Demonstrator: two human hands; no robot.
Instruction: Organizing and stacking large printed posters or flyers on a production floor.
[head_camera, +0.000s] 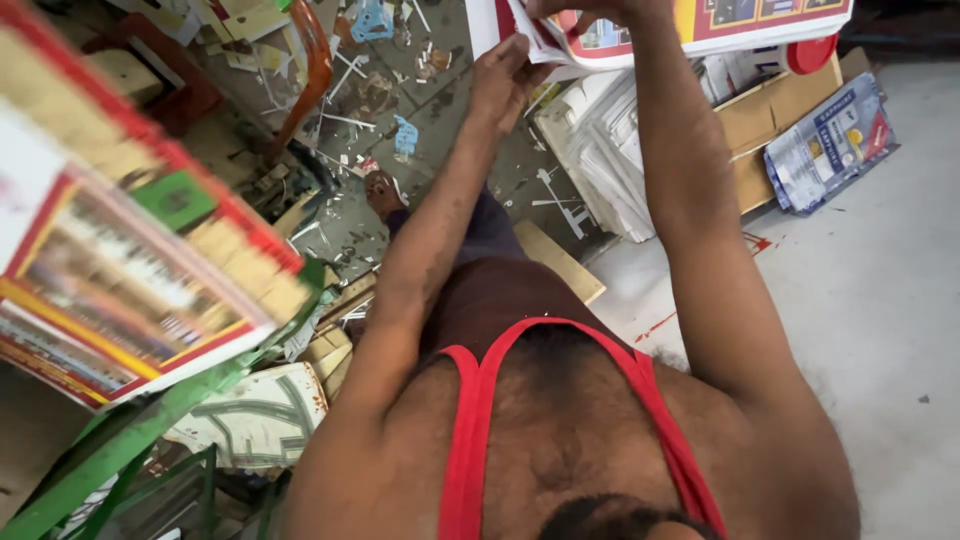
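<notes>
Head view, looking steeply down the person's chest and both outstretched arms. The left hand (508, 72) is closed in a pinch on the lower left edge of a stack of printed sheets (700, 25), thumb and fingers pressed together over the white margin. The right hand (590, 8) grips the same stack at about 12 o'clock; it is cut by the frame's top edge, so how its fingers lie I cannot tell. The sheets, glossy with red and yellow borders, sit at 12 to 1 o'clock, held up in front of the person.

At 9 o'clock, a second pile of similar printed posters (120, 250) lies tilted and blurred on a green metal frame (130, 440). At 2 o'clock, an open cardboard box (775, 120) rests on the floor with a blue-and-white printed packet (830, 140) leaning against it. Just left of the box, a heap of white paper (600, 160). The dark floor (400, 110) at 11 o'clock is littered with paper scraps.
</notes>
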